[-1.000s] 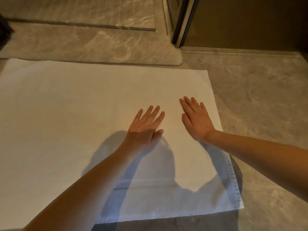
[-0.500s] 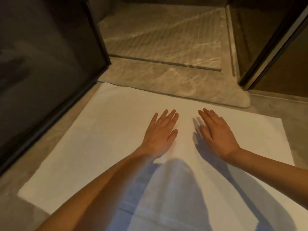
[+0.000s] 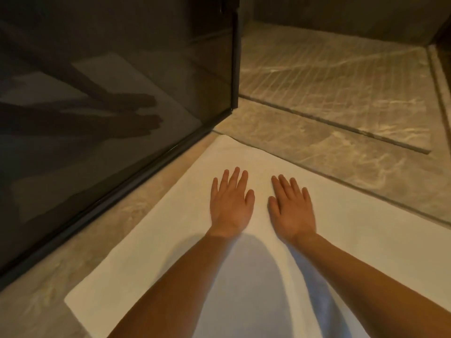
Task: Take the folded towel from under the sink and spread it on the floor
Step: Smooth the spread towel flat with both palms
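A white towel (image 3: 156, 245) lies spread flat on the marble floor, its far edge along the raised shower step. My left hand (image 3: 230, 203) rests palm down on it near its far left part, fingers apart. Just to the right, my right hand (image 3: 291, 209) also lies flat on the towel, fingers apart. Neither hand grips anything. A shadow falls on the towel between my forearms.
A dark glass panel (image 3: 117, 98) in a black frame stands at the left, close to the towel's left edge. Beyond the towel a marble step (image 3: 317, 152) leads to the grooved shower floor (image 3: 336, 74). Bare marble floor (image 3: 48, 301) shows at the lower left.
Both hands have slid leftward across the towel, staying flat and side by side. The view has turned left, bringing the glass panel and the towel's left edge into sight.
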Tool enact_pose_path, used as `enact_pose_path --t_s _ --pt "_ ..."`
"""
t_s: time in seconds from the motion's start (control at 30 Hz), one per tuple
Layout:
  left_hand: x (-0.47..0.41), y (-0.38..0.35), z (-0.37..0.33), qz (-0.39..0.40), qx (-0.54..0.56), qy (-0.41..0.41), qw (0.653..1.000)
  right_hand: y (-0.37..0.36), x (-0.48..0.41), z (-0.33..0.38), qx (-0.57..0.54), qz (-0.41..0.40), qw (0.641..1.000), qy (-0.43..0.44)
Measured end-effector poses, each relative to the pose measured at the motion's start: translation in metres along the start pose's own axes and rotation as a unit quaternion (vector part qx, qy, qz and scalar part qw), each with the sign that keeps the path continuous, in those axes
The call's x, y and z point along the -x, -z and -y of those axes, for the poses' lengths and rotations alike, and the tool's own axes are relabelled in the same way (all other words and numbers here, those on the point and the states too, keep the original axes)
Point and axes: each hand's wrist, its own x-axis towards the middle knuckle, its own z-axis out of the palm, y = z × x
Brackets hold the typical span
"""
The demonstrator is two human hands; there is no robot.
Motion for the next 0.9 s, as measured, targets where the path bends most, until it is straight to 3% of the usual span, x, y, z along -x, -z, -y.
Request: enact_pose_path --t_s 0.1,0.2,0.27,0.47,0.63,0.7,0.77,0.9 --pt "-0.021 -0.011 0.008 0.012 -0.018 -0.014 1.000 -0.025 -0.011 0.001 0.007 0.003 1.000 -0.008" --pt "-0.052 -0.002 0.001 0.046 -0.021 -0.167 0.985 -0.026 -0.011 0.001 0.016 0.002 1.000 -0.002" --pt "-0.078 0.000 0.011 0.070 -0.028 -0.217 0.973 -0.025 -0.010 0.003 0.021 0.004 1.000 -0.007" --pt "-0.136 0.013 0.103 0.085 -0.021 -0.137 0.987 -0.024 -0.011 0.003 0.007 0.008 1.000 -0.008" --pt "-0.139 0.025 0.096 0.128 -0.118 -0.160 0.972 -0.022 -0.010 0.004 0.004 0.009 1.000 -0.020" --pt "-0.138 0.040 0.096 0.149 -0.175 -0.212 0.950 -0.018 -0.011 0.007 0.016 0.019 0.999 -0.023" --pt "-0.117 0.051 0.093 0.142 -0.146 -0.275 0.940 -0.018 -0.012 0.007 0.017 0.030 0.999 -0.025" --pt "-0.025 0.028 0.065 0.113 -0.031 -0.294 0.949 -0.017 -0.013 0.006 0.023 0.028 0.999 -0.032"
